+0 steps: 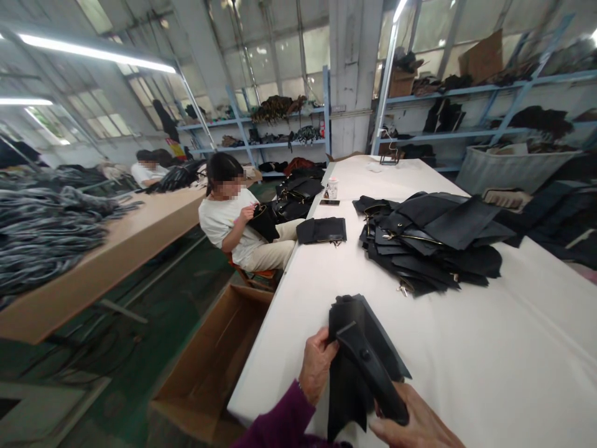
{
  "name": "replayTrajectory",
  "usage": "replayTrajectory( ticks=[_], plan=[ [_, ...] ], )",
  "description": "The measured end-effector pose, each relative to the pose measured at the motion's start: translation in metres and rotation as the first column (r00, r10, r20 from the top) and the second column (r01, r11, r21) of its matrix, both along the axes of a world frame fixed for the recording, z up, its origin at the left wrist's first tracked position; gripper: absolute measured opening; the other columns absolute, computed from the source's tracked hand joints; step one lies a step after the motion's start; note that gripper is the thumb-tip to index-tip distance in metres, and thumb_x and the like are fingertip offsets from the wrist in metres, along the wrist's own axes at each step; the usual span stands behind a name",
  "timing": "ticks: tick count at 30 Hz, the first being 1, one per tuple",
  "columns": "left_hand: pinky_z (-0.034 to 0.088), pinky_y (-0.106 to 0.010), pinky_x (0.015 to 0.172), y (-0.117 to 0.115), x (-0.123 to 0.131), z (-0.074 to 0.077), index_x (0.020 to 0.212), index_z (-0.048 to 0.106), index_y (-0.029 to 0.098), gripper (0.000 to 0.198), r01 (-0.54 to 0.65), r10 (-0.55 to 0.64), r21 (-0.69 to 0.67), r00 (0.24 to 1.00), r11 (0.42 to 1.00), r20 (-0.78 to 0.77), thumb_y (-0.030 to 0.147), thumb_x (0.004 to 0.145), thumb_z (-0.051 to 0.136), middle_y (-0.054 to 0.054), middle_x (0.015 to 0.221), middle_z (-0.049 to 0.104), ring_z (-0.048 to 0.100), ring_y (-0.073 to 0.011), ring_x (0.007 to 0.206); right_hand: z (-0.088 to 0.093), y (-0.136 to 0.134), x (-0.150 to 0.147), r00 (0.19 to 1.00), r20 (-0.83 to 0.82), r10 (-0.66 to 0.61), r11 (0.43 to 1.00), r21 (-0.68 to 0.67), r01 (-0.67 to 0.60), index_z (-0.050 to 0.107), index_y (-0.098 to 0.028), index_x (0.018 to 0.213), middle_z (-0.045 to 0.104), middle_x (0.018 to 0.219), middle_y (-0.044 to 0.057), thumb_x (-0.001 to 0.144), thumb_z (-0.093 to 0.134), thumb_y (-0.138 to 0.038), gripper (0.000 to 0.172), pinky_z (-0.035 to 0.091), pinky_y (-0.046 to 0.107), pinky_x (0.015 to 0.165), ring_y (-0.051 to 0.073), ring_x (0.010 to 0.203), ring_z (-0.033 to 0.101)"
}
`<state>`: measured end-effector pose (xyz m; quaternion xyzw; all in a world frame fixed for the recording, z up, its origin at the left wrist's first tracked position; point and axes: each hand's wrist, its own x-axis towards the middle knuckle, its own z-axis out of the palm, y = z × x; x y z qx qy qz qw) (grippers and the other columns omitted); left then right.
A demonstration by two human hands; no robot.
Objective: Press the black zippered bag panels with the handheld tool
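Observation:
My left hand (319, 362) pinches the left edge of a black fabric piece (345, 386) over the near end of the white table. In my right hand (413, 423) is a black handheld tool (370, 367) with a thick curved handle, a round button and a wider head. Its head lies over the fabric; whether it touches cannot be seen. What exact kind of tool it is does not show. A large pile of black fabric pieces with gold zippers (424, 236) lies further up the table.
A smaller black stack (321, 230), a phone (329, 202) and a cup (332, 188) are along the left edge of the white table (289, 323). A cardboard box (209, 367) stands below that edge. A seated person (233, 218) handles black fabric. Shelves (289, 146) line the wall.

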<state>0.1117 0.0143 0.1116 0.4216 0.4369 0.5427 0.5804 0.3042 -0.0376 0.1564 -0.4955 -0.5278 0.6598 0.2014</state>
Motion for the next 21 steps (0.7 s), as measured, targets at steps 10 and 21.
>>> replayTrajectory(
  ticks=[10, 21],
  plan=[
    [0.046, -0.035, 0.082, -0.016, 0.020, -0.006, 0.100, 0.068, 0.012, 0.033, 0.002, -0.004, -0.061, 0.999, 0.998, -0.034, 0.033, 0.075, 0.062, -0.008, 0.093, 0.067, 0.058, -0.0239, 0.090, -0.007, 0.010, 0.016, 0.973, -0.229, 0.001, 1.000, -0.022, -0.006, 0.049, -0.018, 0.076, 0.046, 0.047, -0.007, 0.074, 0.066, -0.047, 0.033, 0.030, 0.018, 0.037, 0.007, 0.038, 0.042],
    [0.048, -0.029, 0.070, 0.032, -0.039, -0.062, 0.096, 0.066, 0.010, 0.031, -0.184, 0.158, -0.060, 0.940, 0.981, -0.304, 0.026, 0.072, 0.055, -0.006, 0.081, 0.068, 0.060, -0.0190, 0.074, -0.028, 0.006, 0.020, 0.995, -0.018, -0.100, 0.995, 0.016, 0.100, 0.044, -0.019, 0.075, 0.044, 0.043, -0.007, 0.072, 0.057, -0.063, 0.047, 0.033, 0.018, 0.038, 0.007, 0.036, 0.041]
  ],
)
